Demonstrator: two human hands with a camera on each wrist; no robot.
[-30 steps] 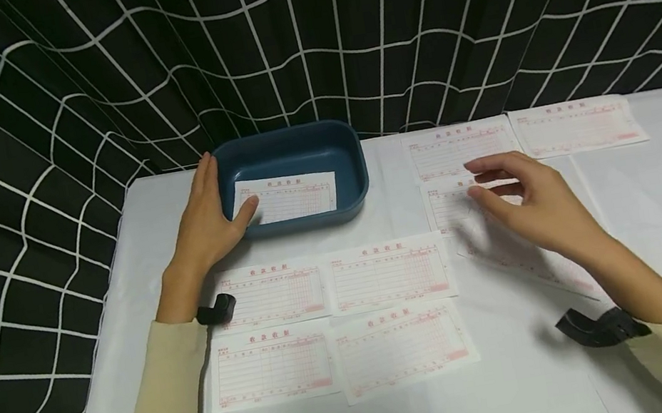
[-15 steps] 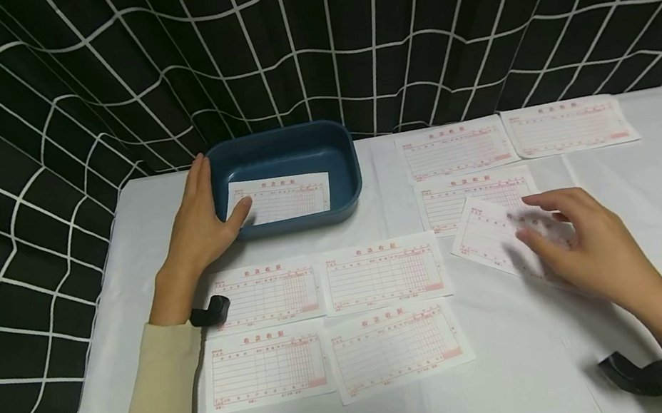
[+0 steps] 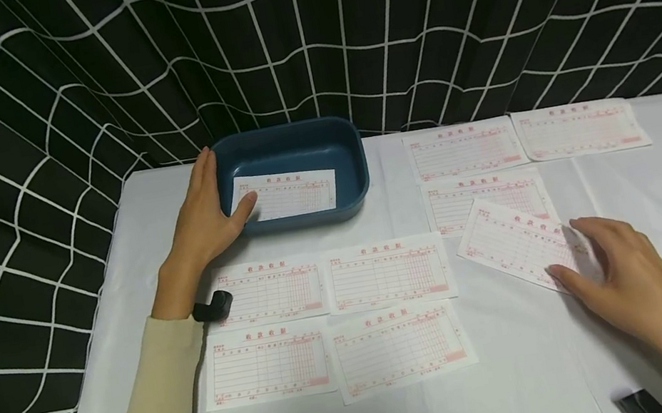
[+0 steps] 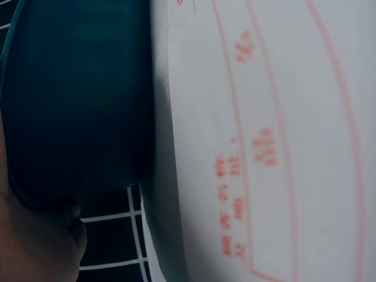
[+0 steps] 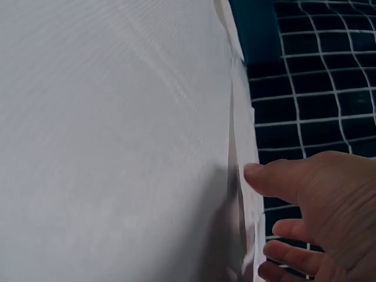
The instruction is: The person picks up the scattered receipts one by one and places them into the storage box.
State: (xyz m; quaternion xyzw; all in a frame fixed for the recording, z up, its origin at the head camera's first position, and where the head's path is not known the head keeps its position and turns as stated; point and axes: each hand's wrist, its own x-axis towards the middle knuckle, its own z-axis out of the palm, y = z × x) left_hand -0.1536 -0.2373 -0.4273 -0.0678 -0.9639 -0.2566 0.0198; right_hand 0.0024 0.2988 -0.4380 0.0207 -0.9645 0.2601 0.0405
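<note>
A dark blue tray (image 3: 356, 159) stands at the back left of the white table, with one red-printed slip (image 3: 290, 195) lying inside. My left hand (image 3: 218, 192) holds the tray's left corner, fingers along the outer wall and thumb over the rim onto that slip. In the left wrist view the tray wall (image 4: 76, 100) fills the left side beside my palm. My right hand (image 3: 573, 255) is at the right end of a tilted slip (image 3: 512, 239). In the right wrist view, thumb and fingertips (image 5: 276, 176) close on its raised edge (image 5: 238, 194).
Several more slips lie flat: a block in front of the tray (image 3: 387, 273), one (image 3: 485, 193) partly under the tilted slip, and two at the back right (image 3: 578, 127). A black curtain with a white grid (image 3: 304, 37) hangs behind and to the left.
My right hand moved from above the middle-right slips toward me and to the right, drawing the tilted slip a little with it. The left hand stayed on the tray.
</note>
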